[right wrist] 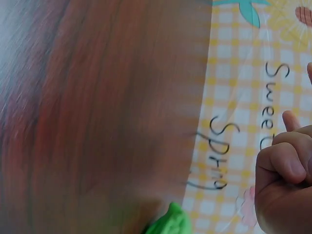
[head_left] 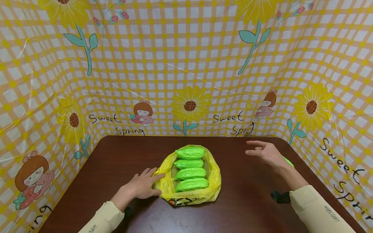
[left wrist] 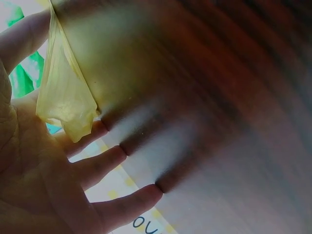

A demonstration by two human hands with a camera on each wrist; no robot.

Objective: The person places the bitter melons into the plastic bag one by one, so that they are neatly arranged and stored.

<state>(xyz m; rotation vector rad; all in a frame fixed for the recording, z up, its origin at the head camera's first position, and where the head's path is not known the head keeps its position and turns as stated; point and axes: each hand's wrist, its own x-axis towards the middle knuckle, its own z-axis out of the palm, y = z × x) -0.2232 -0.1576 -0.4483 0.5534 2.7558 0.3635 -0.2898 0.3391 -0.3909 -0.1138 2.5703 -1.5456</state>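
Several bright green bitter melons [head_left: 190, 174] with bumpy skins lie stacked in a row inside a yellow plastic bag [head_left: 215, 178], whose mouth is spread wide. My left hand [head_left: 142, 184] rests at the bag's left side with fingers spread, index finger and thumb touching the plastic. In the left wrist view, a flap of the bag [left wrist: 68, 97] hangs over that hand, and the other fingertips touch the table. Held above the table on the right, my right hand [head_left: 266, 153] is empty, index finger extended and other fingers bent. Another bitter melon [head_left: 288, 161] lies partly hidden behind the right wrist.
The dark brown table [head_left: 239, 207] is enclosed at the back and sides by a checked cloth [head_left: 163, 64] printed with sunflowers. A black wrist device [head_left: 280, 196] is on the right forearm, by the beige sleeve [head_left: 317, 207].
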